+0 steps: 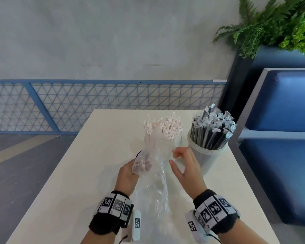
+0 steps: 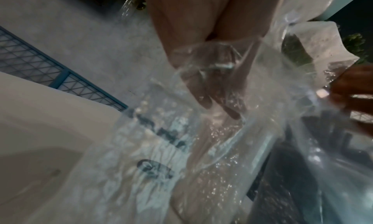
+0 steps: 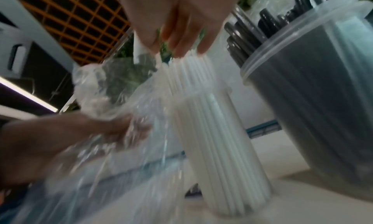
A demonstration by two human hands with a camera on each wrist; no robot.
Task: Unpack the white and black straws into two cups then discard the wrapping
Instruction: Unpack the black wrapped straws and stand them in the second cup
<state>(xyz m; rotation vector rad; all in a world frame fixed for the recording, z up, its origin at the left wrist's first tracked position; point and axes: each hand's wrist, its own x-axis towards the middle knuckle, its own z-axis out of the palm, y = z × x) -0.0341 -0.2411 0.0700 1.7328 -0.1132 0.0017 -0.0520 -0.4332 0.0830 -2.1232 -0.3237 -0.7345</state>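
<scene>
Clear wrapping (image 1: 153, 187), gripped by left hand (image 1: 130, 170), blurs white straws (image 1: 163, 128); right hand (image 1: 185, 166) open.

White straws (image 3: 214, 131) in a clear cup (image 3: 232, 171) are touched by the right hand (image 3: 177, 19); clear wrapping (image 3: 113, 131) is gripped by the left hand (image 3: 60, 141).

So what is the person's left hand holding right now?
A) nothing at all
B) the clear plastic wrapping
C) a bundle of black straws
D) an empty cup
B: in the head view the left hand grips a bunched end of the clear plastic wrapping, while the black straws stand in their own cup to the right and the white straws stand in theirs.
</scene>
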